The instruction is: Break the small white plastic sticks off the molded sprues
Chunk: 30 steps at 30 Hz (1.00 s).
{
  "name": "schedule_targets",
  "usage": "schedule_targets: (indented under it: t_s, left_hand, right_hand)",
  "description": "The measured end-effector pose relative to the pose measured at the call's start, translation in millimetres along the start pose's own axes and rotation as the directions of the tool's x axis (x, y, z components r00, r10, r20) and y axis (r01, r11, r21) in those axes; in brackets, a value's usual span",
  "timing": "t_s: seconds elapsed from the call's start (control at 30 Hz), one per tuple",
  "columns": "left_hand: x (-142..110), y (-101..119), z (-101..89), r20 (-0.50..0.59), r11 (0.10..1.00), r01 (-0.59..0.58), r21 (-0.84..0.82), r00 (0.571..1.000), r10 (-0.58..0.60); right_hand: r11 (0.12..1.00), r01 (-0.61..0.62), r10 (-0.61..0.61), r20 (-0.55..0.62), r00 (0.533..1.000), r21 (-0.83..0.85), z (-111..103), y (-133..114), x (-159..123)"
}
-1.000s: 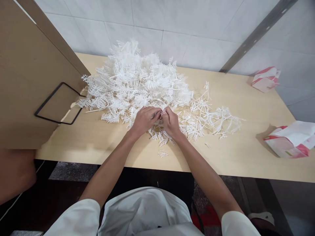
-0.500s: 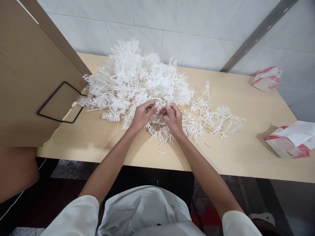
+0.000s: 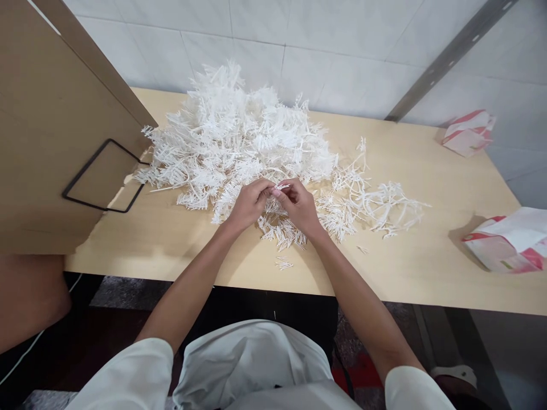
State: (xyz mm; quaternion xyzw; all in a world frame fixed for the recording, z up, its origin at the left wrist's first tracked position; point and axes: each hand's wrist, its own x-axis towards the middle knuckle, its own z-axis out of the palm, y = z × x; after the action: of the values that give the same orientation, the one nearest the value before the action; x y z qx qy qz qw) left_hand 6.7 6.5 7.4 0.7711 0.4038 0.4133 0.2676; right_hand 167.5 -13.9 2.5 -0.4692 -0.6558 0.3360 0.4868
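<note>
A big heap of white plastic comb-like sprues (image 3: 239,136) covers the middle of a light wooden table (image 3: 427,250). My left hand (image 3: 248,204) and my right hand (image 3: 301,206) meet at the heap's near edge, fingertips pinched together on one small white plastic piece (image 3: 282,187) held between them. Under my hands lies a small mound of loose white pieces (image 3: 284,230). A tiny cluster of pieces (image 3: 283,263) lies alone nearer the table's front edge.
Stripped white branches (image 3: 380,202) spread to the right of the heap. A red and white bag (image 3: 508,242) lies at the right edge, another (image 3: 468,134) at the far right by the tiled wall. A cardboard panel with a black wire frame (image 3: 100,176) stands on the left.
My hands have stayed together at the heap's near edge, fingers working on a small white piece. The view has shifted slightly.
</note>
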Motion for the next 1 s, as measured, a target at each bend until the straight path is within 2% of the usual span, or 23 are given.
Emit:
schedule_targets:
  t_s: [0.1,0.2,0.37,0.5,0.67,0.8,0.9,1.0]
  left_hand:
    - [-0.9,-0.7,-0.5,0.014,1.0,0.005,-0.01,1.0,-0.005]
    - [-0.9,0.3,-1.0,0.022,1.0,-0.002,-0.015,1.0,0.003]
    - [-2.7,3.8,2.2,0.026,0.996,-0.04,0.078,0.999,0.038]
    - [-5.5,5.3,5.9,0.035,0.984,-0.087,0.156,0.996,0.082]
    - [-6.1,6.8,7.9,0.039,0.978,-0.102,0.184,0.995,0.097]
    - [-6.4,4.8,10.4,0.056,0.979,-0.083,0.188,0.996,0.074]
    - [-7.3,2.1,11.9,0.037,0.946,-0.122,0.299,0.993,0.116]
    - [-7.6,0.8,11.0,-0.021,0.94,-0.084,0.331,0.995,0.096]
  right_hand:
    - [0.984,0.089,-0.084,0.044,0.996,-0.151,-3.1,0.1,-1.7]
    - [0.965,0.148,-0.134,0.079,0.988,-0.214,-5.4,2.5,-1.5]
    - [0.933,0.159,-0.182,-0.043,0.982,-0.322,-3.7,7.8,-0.2]
    - [0.907,0.161,-0.213,-0.096,0.972,-0.389,-0.8,5.8,-2.1]
    - [0.937,0.101,-0.163,-0.161,0.973,-0.335,0.6,-0.2,-4.3]
    - [0.972,0.07,-0.091,-0.086,0.992,-0.223,-3.1,-3.8,-3.5]
    - [0.968,0.142,-0.145,-0.001,0.989,-0.209,-6.7,-3.2,-2.0]
    - [0.954,0.184,-0.193,-0.016,0.981,-0.236,-10.2,0.1,0.0]
